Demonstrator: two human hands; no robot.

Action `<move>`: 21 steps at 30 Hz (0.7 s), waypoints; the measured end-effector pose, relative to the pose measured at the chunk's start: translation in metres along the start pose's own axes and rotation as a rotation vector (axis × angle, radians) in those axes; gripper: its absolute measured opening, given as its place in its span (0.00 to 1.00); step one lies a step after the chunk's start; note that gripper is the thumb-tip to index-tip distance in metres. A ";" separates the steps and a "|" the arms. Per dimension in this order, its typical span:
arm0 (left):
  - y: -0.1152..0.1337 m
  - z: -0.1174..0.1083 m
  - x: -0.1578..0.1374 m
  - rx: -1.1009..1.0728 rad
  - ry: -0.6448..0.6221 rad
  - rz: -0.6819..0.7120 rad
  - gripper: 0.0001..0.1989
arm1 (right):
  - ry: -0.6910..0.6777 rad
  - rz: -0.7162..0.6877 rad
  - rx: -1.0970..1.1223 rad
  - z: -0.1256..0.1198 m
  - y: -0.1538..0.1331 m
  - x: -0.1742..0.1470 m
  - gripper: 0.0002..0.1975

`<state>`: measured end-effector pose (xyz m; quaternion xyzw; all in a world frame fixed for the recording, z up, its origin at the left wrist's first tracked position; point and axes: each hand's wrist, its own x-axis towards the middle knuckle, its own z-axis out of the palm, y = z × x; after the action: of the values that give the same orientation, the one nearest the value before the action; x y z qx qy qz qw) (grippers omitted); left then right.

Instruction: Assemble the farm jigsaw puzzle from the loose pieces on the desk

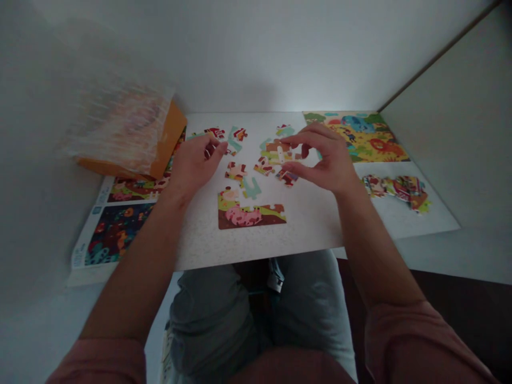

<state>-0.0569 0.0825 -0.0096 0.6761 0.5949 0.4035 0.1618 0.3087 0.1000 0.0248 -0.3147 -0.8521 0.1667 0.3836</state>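
Observation:
My left hand [200, 160] is over the left side of the white board [312, 213], its thumb and fingers curled together. Whether a piece is between them is hidden. Barn-red puzzle pieces [215, 133] lie just beyond its fingertips. On the right, the thumb and forefinger of my right hand [322, 154] span a puzzle piece [281, 153] and appear to grip it by its edges. Around it lie more loose pieces, among them a cow piece [264, 166] and a dark one [288, 177]. Nearer to me sits a joined strip with a pink pig [244, 215].
An orange box [170, 141] with clear plastic wrap [124, 128] rests at the left on printed picture sheets [120, 229]. At the right are an animal picture [360, 136] and a heap of pieces [400, 191]. White walls stand behind and beside the table.

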 end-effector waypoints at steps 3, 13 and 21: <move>0.007 -0.002 -0.001 0.067 -0.010 -0.008 0.27 | -0.084 0.073 -0.035 -0.020 -0.010 -0.056 0.22; 0.013 -0.002 -0.006 0.076 -0.016 -0.022 0.30 | -0.178 0.160 -0.131 -0.006 -0.019 -0.151 0.24; 0.009 -0.003 -0.007 0.041 -0.016 -0.052 0.46 | -0.271 0.260 -0.190 -0.012 -0.020 -0.147 0.31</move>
<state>-0.0530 0.0729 -0.0037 0.6668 0.6192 0.3814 0.1630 0.3841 -0.0114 -0.0377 -0.4313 -0.8600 0.1748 0.2093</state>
